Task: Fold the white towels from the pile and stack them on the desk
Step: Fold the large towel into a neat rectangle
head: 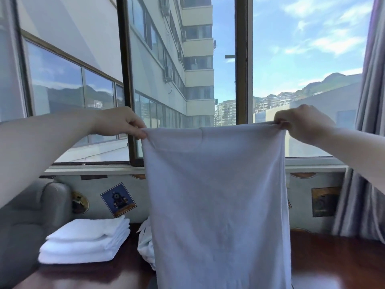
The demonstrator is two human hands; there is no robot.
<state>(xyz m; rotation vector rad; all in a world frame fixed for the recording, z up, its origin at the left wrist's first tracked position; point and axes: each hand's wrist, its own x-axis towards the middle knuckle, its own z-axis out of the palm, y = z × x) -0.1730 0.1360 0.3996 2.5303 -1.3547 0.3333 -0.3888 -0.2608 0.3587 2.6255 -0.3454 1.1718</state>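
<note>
A white towel [216, 195] hangs stretched in front of me, reaching down past the bottom of the view. My left hand [120, 122] pinches its top left corner and my right hand [300, 124] pinches its top right corner, both raised before the window. A stack of folded white towels [87, 240] lies on the dark wooden desk [333, 259] at the lower left. Part of a crumpled pile of white towels [145, 243] shows just behind the hanging towel's left edge; the rest is hidden.
A grey padded chair [27, 222] stands at the left beside the desk. A large window [187, 80] fills the wall ahead, with a sill below it. Grey curtains [366, 142] hang at the right. Pictures dot the wall under the sill.
</note>
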